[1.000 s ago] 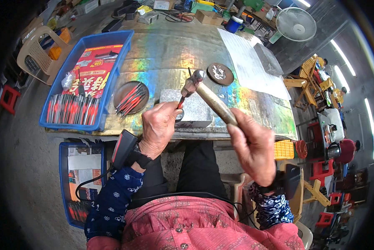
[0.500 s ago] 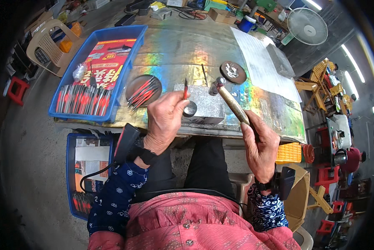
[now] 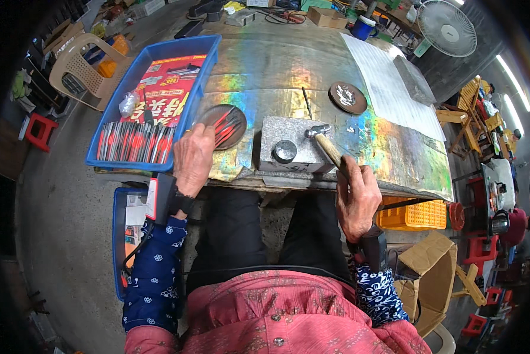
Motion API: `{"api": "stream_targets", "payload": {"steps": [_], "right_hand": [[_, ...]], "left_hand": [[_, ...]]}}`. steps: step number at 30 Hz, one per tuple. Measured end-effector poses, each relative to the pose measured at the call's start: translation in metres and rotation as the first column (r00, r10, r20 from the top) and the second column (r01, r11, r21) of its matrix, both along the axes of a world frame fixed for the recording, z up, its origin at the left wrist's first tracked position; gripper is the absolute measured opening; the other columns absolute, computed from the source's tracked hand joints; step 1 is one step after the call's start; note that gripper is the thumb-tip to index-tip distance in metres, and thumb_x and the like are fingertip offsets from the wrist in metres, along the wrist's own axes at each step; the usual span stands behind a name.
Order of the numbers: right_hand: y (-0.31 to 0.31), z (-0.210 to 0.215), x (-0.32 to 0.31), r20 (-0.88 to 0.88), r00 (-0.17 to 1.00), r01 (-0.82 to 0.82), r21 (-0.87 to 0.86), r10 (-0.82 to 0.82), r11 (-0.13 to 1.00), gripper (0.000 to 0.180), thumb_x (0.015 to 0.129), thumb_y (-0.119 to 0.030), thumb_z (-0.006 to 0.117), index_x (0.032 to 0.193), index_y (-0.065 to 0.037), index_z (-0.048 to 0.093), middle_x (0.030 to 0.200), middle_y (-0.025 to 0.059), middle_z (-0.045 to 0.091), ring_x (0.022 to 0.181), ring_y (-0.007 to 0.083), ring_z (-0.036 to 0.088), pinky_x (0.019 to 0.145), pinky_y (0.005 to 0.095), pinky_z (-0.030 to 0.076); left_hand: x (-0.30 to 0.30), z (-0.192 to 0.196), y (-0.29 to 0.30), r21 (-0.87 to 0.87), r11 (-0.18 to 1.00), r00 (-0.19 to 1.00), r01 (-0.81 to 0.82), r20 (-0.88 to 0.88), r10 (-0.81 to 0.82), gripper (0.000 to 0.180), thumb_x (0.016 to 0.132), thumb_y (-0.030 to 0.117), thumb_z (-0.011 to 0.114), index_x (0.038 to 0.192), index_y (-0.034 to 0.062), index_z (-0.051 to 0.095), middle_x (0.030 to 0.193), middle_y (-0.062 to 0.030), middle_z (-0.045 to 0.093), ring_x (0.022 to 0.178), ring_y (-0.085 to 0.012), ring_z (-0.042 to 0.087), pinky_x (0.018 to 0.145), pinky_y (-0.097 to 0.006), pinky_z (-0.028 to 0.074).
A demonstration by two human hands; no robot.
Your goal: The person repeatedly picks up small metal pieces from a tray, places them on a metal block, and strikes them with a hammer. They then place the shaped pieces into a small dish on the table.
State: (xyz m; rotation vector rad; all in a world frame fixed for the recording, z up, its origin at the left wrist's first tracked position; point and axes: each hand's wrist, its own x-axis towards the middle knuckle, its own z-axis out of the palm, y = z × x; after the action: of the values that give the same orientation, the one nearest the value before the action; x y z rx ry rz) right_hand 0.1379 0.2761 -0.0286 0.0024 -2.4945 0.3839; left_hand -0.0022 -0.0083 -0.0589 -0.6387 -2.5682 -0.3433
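Note:
My right hand (image 3: pixel 358 192) is closed round the wooden handle of a hammer (image 3: pixel 331 147). The hammer's metal head rests on or just over the right part of a speckled grey block (image 3: pixel 300 133). On the block's near left part sits a small round dark metal piece (image 3: pixel 285 151). My left hand (image 3: pixel 194 156) has its fingers curled at the left rim of a round brown dish (image 3: pixel 236 141). Several slim red-and-black pointed tools (image 3: pixel 224 125) lie in this dish. Whatever those fingers hold is hidden from view.
Left on the table stands a blue tray (image 3: pixel 210 74) with a row of similar red-and-black tools. Beyond the block lie a thin dark rod (image 3: pixel 307 102) and a dish (image 3: pixel 360 107) of small white pieces. A white sheet (image 3: pixel 389 82) covers the right side. Another blue tray (image 3: pixel 119 236) is below.
My left hand has moved left from beside the block to the dish; the red-and-black tool it held is no longer visible in it. My right hand has lowered the hammer toward the block.

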Motion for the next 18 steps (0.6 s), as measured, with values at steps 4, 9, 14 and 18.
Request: {"api": "stream_targets", "payload": {"steps": [4,9,14,18], "right_hand": [[-0.002,-0.014,-0.002,-0.011,1.0,0.021,0.018,-0.021,1.0,0.044,0.08,0.004,0.061,0.122,-0.007,0.059,0.091,0.0182,0.055,0.08,0.0375,0.058,0.068,0.0429,0.048],[-0.006,-0.024,-0.003,0.046,0.999,0.018,-0.049,-0.016,0.999,0.053,0.076,0.002,0.064,0.126,-0.008,0.054,0.092,0.0161,0.052,0.083,0.0356,0.057,0.069,0.0429,0.048],[-0.008,-0.023,-0.003,0.137,0.99,0.029,-0.099,-0.015,0.995,0.053,0.078,0.0,0.065,0.129,-0.008,0.052,0.096,0.0166,0.053,0.085,0.0376,0.058,0.07,0.0446,0.049],[-0.009,-0.019,-0.003,0.12,0.993,0.004,-0.1,0.008,0.995,0.051,0.079,0.0,0.065,0.128,-0.008,0.052,0.097,0.0181,0.053,0.083,0.038,0.058,0.07,0.0438,0.049]], "left_hand": [[-0.004,-0.006,0.005,-0.09,0.996,1.0,0.002,-0.028,-0.005,0.005,0.079,0.002,0.056,0.083,0.0007,0.06,0.084,-0.0145,0.059,0.079,-0.032,0.065,0.063,-0.042,0.052],[0.002,-0.013,0.015,-0.152,0.988,1.0,-0.003,-0.017,0.0,0.008,0.075,0.001,0.06,0.083,0.0007,0.061,0.086,-0.0143,0.059,0.079,-0.0304,0.064,0.061,-0.04,0.054],[0.006,-0.018,0.02,-0.091,0.995,0.999,-0.04,0.0,0.04,0.009,0.079,0.002,0.058,0.087,0.004,0.059,0.086,-0.0131,0.056,0.078,-0.0325,0.064,0.06,-0.043,0.051],[0.006,-0.01,0.018,-0.054,0.998,0.999,-0.043,0.015,0.044,0.008,0.079,0.003,0.06,0.086,0.0044,0.059,0.084,-0.0132,0.055,0.077,-0.033,0.063,0.06,-0.044,0.05]]}}
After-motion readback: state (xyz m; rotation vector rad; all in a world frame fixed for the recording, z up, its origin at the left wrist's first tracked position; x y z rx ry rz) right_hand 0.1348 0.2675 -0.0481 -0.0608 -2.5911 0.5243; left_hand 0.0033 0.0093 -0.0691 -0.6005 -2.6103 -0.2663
